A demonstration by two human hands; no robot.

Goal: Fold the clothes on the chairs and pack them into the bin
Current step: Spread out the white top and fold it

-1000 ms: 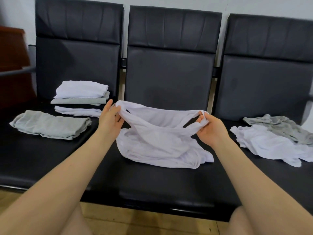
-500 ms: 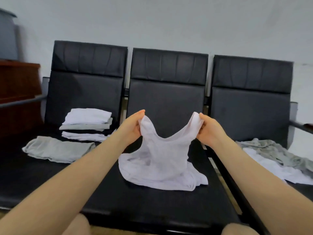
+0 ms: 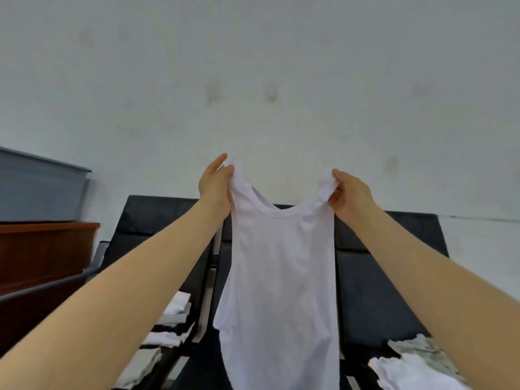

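White cotton tank top [image 3: 281, 280] hangs at frame centre before the black padded chairs [image 3: 374, 277]; we pinch one strap in our left hand [image 3: 215, 182] and one in our right hand [image 3: 350, 192], arms outstretched and raised. Judging by this, we are straightening it; next we need to lay it flat for folding.

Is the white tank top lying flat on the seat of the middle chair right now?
No, the white tank top hangs in the air, held by its straps in the left hand and right hand.
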